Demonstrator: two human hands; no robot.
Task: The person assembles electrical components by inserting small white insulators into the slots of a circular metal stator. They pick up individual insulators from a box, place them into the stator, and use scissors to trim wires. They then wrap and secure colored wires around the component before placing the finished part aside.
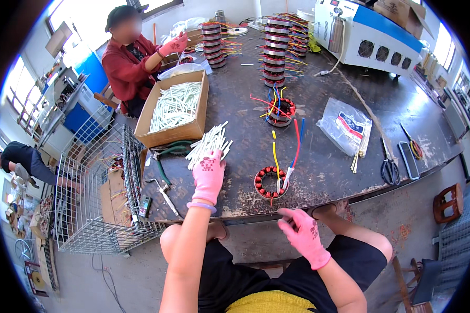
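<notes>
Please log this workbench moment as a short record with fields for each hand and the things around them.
left hand: pink glove, on the loose pile of white sleeves
right hand: pink glove, off the table edge, above the lap; grip unclear
nearest part: stator with copper windings and coloured leads, on the dark table
left of pile: cardboard box of more white sleeves
right side: scissors, plastic bag
far side: a co-worker in red

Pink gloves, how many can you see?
3. One on the left hand touching the white tubes, one on the right hand below the table edge, one on another person's raised hand. Their other hand is hidden.
</notes>
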